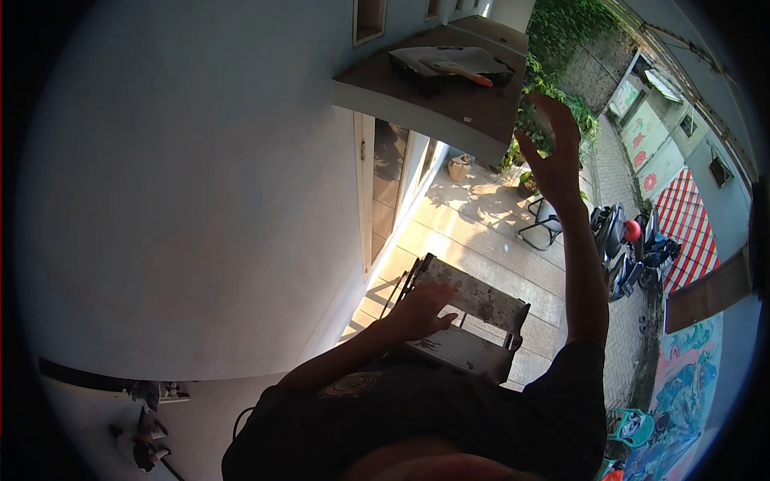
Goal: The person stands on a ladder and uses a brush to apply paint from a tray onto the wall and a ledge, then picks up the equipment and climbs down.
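My left hand (pixel 425 309) is low at the top of a paint-spattered stepladder (pixel 481 297), its thumb apart from the fingers. It appears to rest on the ladder's upper step; the exact contact is hard to make out. Raised on the other side, my right hand (pixel 555 144) is empty, with thumb and fingers spread in a curve. It is beside the edge of a concrete ledge (pixel 377 80). On that ledge lies a dark tray with a pale, paint-smeared top (pixel 409 58). Across the tray rests a brush (pixel 459 70) with a red-orange handle end.
A pale wall (pixel 200 200) fills the left side, with a doorway (pixel 385 176) under the ledge. Below are a tiled floor (pixel 513 268), a chair (pixel 545 224), and parked motorcycles (pixel 622 240). Green plants (pixel 561 48) grow beyond the ledge.
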